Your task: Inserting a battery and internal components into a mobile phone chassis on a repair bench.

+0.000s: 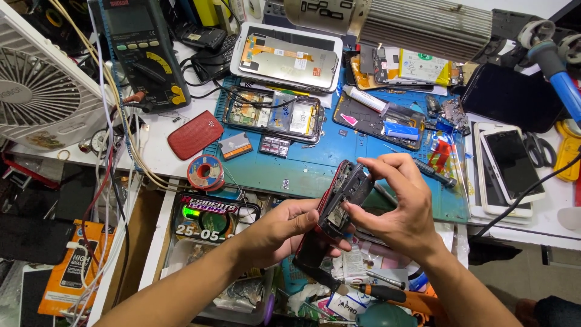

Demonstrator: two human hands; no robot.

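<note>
Both my hands hold a small opened phone (341,200) with a dark red frame, tilted on edge above the front of the blue work mat (315,166). My left hand (284,230) grips its lower end from below. My right hand (402,203) wraps its upper end, fingers curled over the top edge. The phone's inner circuit side faces me. A red back cover (195,134) lies apart on the white bench to the left.
Several opened phones and a tablet (289,57) lie on the mat. A multimeter (145,51) and white fan (36,85) stand left, a solder spool (206,172) near the mat's corner. Screwdrivers (378,292) lie in the open drawer below. White phones (508,166) sit right.
</note>
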